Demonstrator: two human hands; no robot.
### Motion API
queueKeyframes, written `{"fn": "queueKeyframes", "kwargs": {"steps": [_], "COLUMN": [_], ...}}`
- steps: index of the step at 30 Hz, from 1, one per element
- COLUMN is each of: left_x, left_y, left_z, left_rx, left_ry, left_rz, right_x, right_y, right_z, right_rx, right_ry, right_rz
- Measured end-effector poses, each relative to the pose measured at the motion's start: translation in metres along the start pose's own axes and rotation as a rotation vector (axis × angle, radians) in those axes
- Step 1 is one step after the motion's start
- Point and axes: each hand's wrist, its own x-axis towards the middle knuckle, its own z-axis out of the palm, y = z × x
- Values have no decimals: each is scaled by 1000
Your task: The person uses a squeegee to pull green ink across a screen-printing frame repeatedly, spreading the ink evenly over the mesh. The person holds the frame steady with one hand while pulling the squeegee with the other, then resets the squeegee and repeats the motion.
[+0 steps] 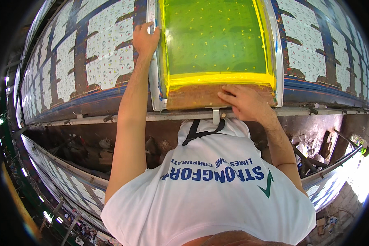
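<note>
In front of me lies a screen-printing frame with pale metal side rails and a green-yellow mesh edged in bright yellow. A brown, smooth band covers its near end. My left hand is closed on the left rail near its upper part, thumb towards the mesh. On the right half of the brown band rests my right hand, fingers apart and pointing left. No loose object shows in it. Below the band, a small pale metal bracket sits at the table edge, close to my right fingers.
The long print table curves away on both sides, carrying rows of white printed sheets with small coloured motifs. A metal rail with short pegs runs along its near edge, just ahead of my body. Another such table stands behind me.
</note>
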Motion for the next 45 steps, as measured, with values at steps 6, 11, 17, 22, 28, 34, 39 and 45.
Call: {"fn": "queueKeyframes", "kwargs": {"steps": [6, 11, 17, 22, 28, 34, 39, 45], "left_x": [-9, -16, -16, -16, -13, -9, -5, -1], "left_y": [-44, -65, -78, -82, -75, -68, -61, -52], "left_z": [-4, -7, 5, 7, 2, 2, 1, 0], "left_rx": [-18, -24, -33, 82, -108, -132, -48, -31], "left_ry": [2, -7, -1, 10, 81, 57, 65, 53], "left_rz": [-4, 1, 34, 1, 42, -35, -12, 12], "right_x": [47, 69, 73, 92, 114, 202, 304, 408], "right_y": [-42, -48, -51, -40, -19, 53, 144, 255], "right_z": [47, 67, 64, 77, 86, 30, -43, -123], "right_rx": [-170, -294, -309, -295, -428, -475, -634, -584], "right_ry": [254, 294, 372, 363, 425, 372, 359, 410], "right_rz": [206, 226, 230, 231, 265, 425, 434, 349]}}
